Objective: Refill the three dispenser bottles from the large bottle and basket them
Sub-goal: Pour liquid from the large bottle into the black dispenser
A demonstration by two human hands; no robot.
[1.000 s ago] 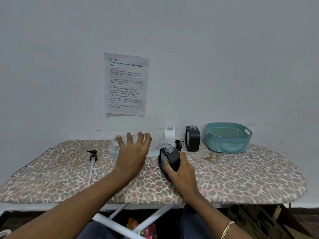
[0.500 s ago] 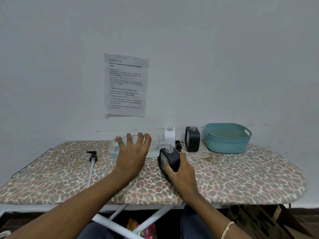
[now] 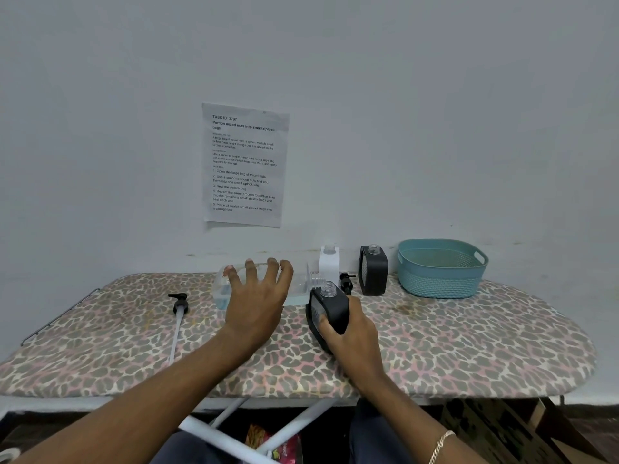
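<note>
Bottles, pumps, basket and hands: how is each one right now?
near black bottle: pump off, tilted, gripped.
far black bottle: upright, pump off.
white bottle: upright, pump off.
big clear bottle: lying on its side, little blue liquid inside.
long pump: loose, lying flat.
small pump: loose, lying by the bottles.
basket: upright, nothing seen inside.
left hand: open, fingers spread over the big clear bottle.
right hand: grips the near black bottle.
</note>
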